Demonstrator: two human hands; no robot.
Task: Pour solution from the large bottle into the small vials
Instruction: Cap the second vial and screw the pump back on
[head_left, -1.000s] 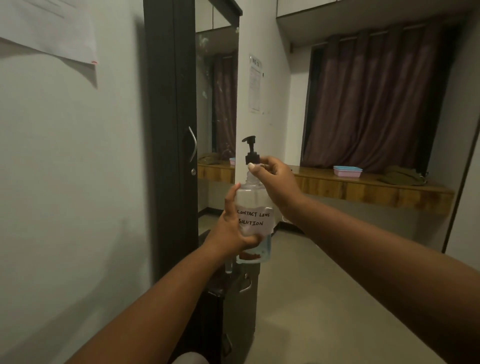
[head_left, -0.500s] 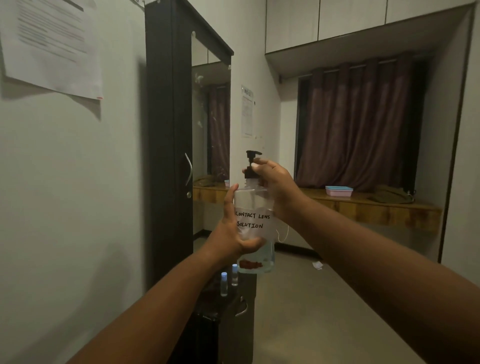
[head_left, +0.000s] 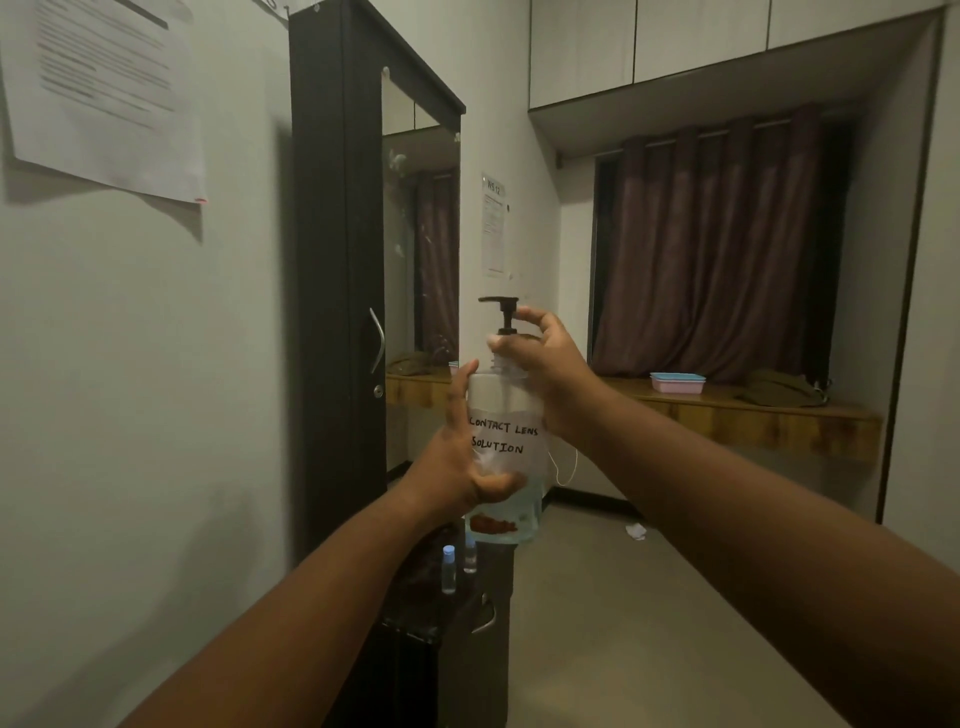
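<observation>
A: Clear plastic large bottle (head_left: 506, 436), handwritten "CONTACT LENS SOLUTION" label, being held upright in the air above the dark cabinet (head_left: 447, 649).

B: Hands?

A: Left hand (head_left: 457, 457) is wrapping the body. Right hand (head_left: 540, 358) is pinching the collar under the black pump (head_left: 501, 312).

B: Vials?

A: Two small vials (head_left: 449, 569), blue caps, are standing on the cabinet top just below the bottle.

We stretch both arms forward: our left hand (head_left: 457, 462) cups sideways, fingers curled; above it, our right hand (head_left: 540, 358) pinches downward.
</observation>
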